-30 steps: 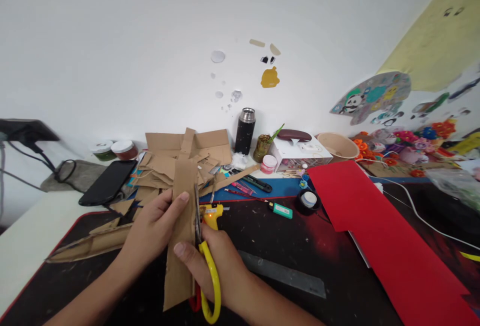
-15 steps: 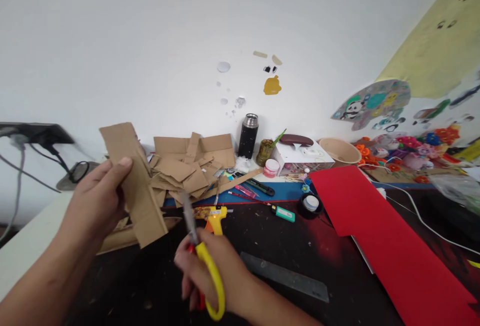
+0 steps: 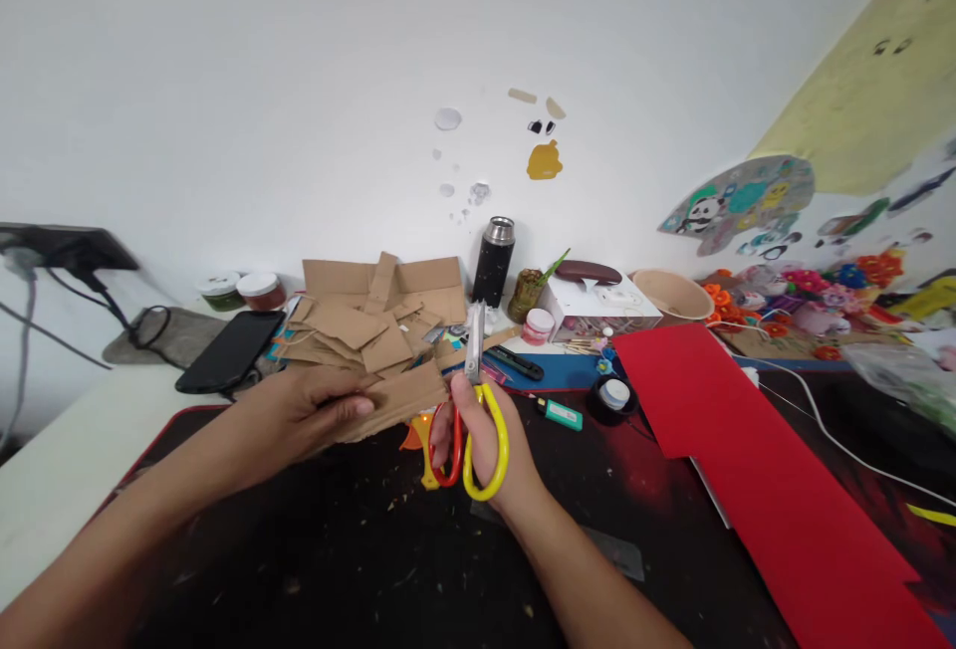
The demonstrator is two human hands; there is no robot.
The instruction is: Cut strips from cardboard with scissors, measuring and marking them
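My left hand (image 3: 306, 410) pinches a cardboard strip (image 3: 407, 395), which lies nearly level in front of the pile of cardboard scraps (image 3: 351, 321). Scissors (image 3: 489, 445) with one red and one yellow handle loop are in my right hand (image 3: 497, 440), blades pointing up and away. The strip's right end is beside the fingers of my right hand; whether they touch it I cannot tell. Below the strip, a yellow glue gun (image 3: 431, 450) is partly hidden. A transparent ruler (image 3: 616, 554) lies partly under my right forearm.
Red sheets (image 3: 747, 460) cover the right side of the dark mat (image 3: 336, 569). Along the wall stand a black flask (image 3: 494, 263), a white box (image 3: 601, 303) and a beige bowl (image 3: 673, 295). A phone (image 3: 231, 350) lies at the left; a green lighter (image 3: 562, 415) is near the centre.
My left hand has moved right and lowered the cardboard from upright to nearly level. My right hand has moved up and right with the scissors, close to the strip.
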